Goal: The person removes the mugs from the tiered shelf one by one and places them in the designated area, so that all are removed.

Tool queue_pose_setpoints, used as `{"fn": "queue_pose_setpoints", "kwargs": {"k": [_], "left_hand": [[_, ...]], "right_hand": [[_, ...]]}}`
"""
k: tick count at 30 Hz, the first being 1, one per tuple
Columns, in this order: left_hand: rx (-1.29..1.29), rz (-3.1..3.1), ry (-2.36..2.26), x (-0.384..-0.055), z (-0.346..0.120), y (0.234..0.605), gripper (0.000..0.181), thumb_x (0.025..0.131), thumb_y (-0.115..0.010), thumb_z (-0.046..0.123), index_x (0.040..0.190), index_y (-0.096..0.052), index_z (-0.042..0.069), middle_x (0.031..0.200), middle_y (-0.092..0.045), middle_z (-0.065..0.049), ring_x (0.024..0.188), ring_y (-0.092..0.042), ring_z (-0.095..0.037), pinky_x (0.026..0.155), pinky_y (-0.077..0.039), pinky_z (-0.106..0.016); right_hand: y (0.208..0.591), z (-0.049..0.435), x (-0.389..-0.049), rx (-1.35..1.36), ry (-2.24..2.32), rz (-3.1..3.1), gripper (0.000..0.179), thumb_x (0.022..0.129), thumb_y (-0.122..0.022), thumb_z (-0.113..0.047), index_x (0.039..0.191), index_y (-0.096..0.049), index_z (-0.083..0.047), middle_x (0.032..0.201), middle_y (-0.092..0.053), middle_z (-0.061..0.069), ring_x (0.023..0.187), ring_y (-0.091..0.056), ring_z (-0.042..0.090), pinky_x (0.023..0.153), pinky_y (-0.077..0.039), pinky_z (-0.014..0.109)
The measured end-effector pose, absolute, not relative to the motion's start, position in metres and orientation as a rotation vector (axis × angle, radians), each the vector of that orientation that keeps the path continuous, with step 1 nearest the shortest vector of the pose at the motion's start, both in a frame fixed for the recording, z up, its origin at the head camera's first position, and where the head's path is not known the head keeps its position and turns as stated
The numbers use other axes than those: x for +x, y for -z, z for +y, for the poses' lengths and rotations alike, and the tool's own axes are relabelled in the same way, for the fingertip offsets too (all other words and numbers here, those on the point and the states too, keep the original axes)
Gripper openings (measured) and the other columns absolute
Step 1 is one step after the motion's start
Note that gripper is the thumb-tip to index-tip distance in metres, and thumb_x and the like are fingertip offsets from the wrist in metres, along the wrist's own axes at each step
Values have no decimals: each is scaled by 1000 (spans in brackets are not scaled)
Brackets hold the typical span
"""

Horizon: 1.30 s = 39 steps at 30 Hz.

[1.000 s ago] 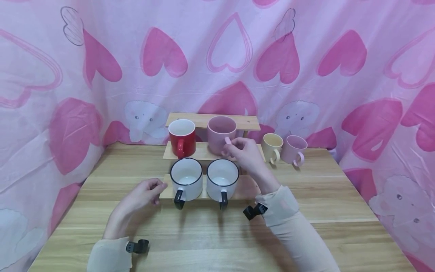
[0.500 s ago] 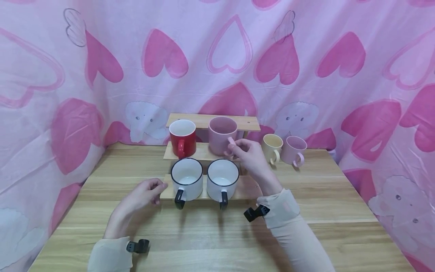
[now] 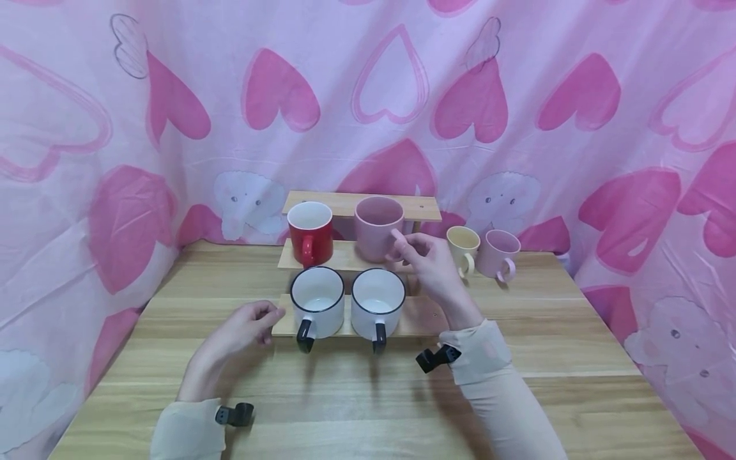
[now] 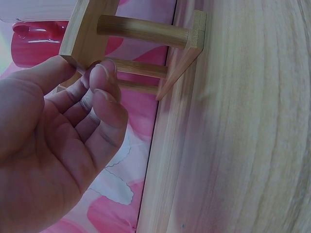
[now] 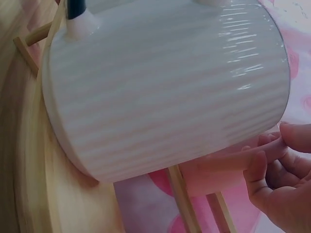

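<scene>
Turned slightly rightward on the middle shelf (image 3: 345, 257), the pink mug (image 3: 375, 240) has its handle (image 3: 398, 236) pinched by your right hand (image 3: 434, 267); your left hand (image 3: 244, 328) grips the rack (image 3: 345, 203), seemingly to steady it.

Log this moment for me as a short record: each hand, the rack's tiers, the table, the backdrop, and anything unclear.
Left hand: thumb and fingers at the left end of the bottom tier
Right hand: pinches the larger pink mug by its handle
Rack: wooden, three tiers
Middle tier: red mug, left of the larger pink mug
Bottom tier: two white mugs, dark-rimmed, side by side
Table: small yellow mug and small pink mug, right of the rack
Backdrop: pink, heart-patterned
Unclear: whether the larger pink mug rests on the middle tier
</scene>
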<state>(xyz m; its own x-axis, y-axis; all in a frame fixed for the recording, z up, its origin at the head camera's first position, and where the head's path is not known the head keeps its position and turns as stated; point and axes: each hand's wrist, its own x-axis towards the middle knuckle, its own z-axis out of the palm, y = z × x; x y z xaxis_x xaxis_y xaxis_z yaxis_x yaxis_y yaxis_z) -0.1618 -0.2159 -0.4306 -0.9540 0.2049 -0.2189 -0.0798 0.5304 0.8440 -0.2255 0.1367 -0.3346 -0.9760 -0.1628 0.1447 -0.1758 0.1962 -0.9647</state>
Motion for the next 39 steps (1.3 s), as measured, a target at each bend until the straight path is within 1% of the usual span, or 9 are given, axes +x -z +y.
{"fn": "queue_pose_setpoints", "kwargs": {"k": [3,6,8,12,16,23,26,33,39], "left_hand": [[133,2490,-1393,-163,-216,432,33,101,-54,35,97,-61,3,71,-58,-8,70,-56,-23,71,-44,-36],[140,2492,-1400,-164,-217,433,35,101,-54,35,94,-61,2,69,-57,-8,68,-56,-24,69,-44,-36],[150,2493,-1403,-164,-216,433,36,101,-54,35,93,-60,0,68,-56,-8,67,-56,-24,69,-44,-36],[96,2477,-1393,-163,-216,431,35,101,-55,35,98,-61,2,72,-57,-9,71,-56,-25,71,-44,-37],[51,2464,-1391,-162,-216,429,33,100,-56,36,101,-62,3,76,-58,-10,74,-56,-25,73,-44,-38],[94,2471,-1399,-161,-215,428,33,101,-55,35,99,-60,2,75,-57,-9,72,-55,-23,71,-44,-38],[95,2473,-1400,-161,-215,428,33,101,-55,35,99,-61,2,75,-57,-9,72,-56,-24,71,-44,-38],[96,2470,-1393,-161,-216,430,34,100,-55,36,100,-61,2,75,-58,-9,73,-56,-24,73,-43,-38],[122,2483,-1390,-163,-216,430,33,101,-55,34,99,-61,1,73,-57,-9,71,-56,-24,71,-44,-37]], "right_hand": [[337,140,-227,355,-1884,-2426,36,95,-65,-36,106,-68,-2,95,-70,16,92,-60,30,88,-44,51],[336,142,-225,370,-1875,-2410,33,97,-63,-33,107,-67,-2,96,-70,16,92,-60,26,89,-43,50],[335,144,-223,354,-1852,-2409,35,96,-64,-36,107,-68,-3,96,-71,14,92,-60,25,89,-43,49],[333,148,-219,343,-1810,-2388,34,96,-64,-35,107,-69,-3,95,-71,13,90,-61,26,86,-44,49],[331,156,-215,355,-1794,-2343,31,96,-64,-30,107,-69,0,95,-70,18,89,-62,29,83,-46,43],[329,175,-206,345,-1779,-2284,34,96,-65,-31,108,-71,0,95,-70,19,90,-63,29,79,-46,32],[329,183,-202,359,-1797,-2235,33,96,-65,-26,108,-69,4,94,-70,21,88,-62,28,77,-46,30],[327,200,-194,326,-1792,-2157,31,95,-67,-22,103,-69,7,86,-71,15,77,-59,20,66,-45,25],[324,217,-191,353,-1927,-1952,15,94,-67,-10,95,-72,4,79,-70,11,71,-61,15,67,-47,23]]}}
